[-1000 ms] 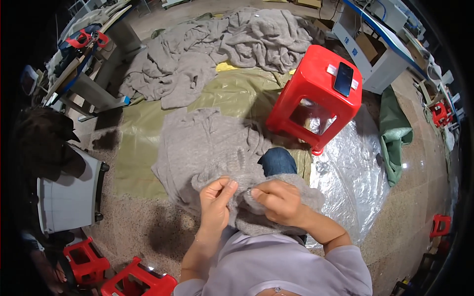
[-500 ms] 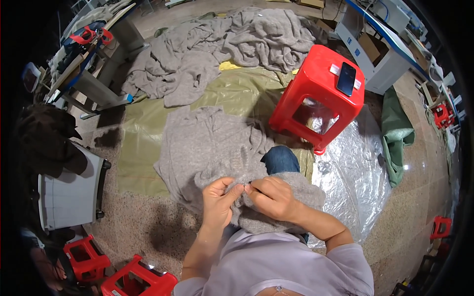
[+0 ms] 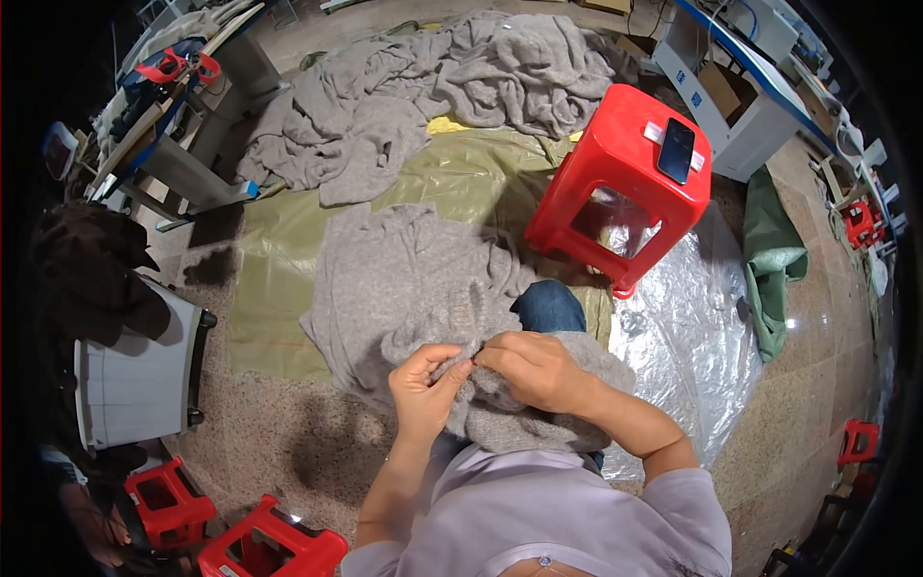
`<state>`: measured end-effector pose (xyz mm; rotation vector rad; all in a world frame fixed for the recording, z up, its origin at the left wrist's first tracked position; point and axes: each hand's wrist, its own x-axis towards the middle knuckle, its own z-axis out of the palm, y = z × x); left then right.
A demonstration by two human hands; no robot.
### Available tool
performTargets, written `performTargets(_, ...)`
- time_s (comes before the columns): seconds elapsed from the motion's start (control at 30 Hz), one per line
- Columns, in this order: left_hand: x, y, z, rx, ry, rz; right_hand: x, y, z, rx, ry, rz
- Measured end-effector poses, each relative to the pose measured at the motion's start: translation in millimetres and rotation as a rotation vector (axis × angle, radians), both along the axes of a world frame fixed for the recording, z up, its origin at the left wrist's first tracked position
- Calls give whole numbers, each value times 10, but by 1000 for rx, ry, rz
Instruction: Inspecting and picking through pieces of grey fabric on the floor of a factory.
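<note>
A grey-beige knitted garment lies over my lap and spreads forward onto the ground sheet. Thumb and fingers of my left hand pinch a bit of its knit above my lap. Close against those fingertips, my right hand is closed with thumb and index finger pressed together. Whatever is between the right fingertips is too small to make out. My knee in blue jeans shows beyond the right hand.
A red plastic stool with a dark phone on top stands ahead right. Grey knitwear is heaped behind, on an olive sheet. Clear plastic film lies to the right. Red stools and a grey wheeled case are left.
My right hand has shifted slightly and its fingers have come closer over the left fingertips. The garment's folds between my hands have moved a little.
</note>
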<state>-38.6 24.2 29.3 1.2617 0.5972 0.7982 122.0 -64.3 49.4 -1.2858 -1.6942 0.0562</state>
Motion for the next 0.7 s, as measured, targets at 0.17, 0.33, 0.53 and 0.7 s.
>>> performTargets(0.17, -69, 34, -1, 73, 24, -54, 60, 19, 31, -179, 107, 61)
performTargets(0.33, -77, 7, 32, 106, 122, -149, 227, 7, 140, -467, 229, 277)
performTargets(0.53, -63, -115, 97, 475, 188, 59, -42, -128, 45, -604, 494, 159)
performTargets(0.7, -10, -328, -45, 463, 119, 224, -313, -138, -110, -23, -30, -233)
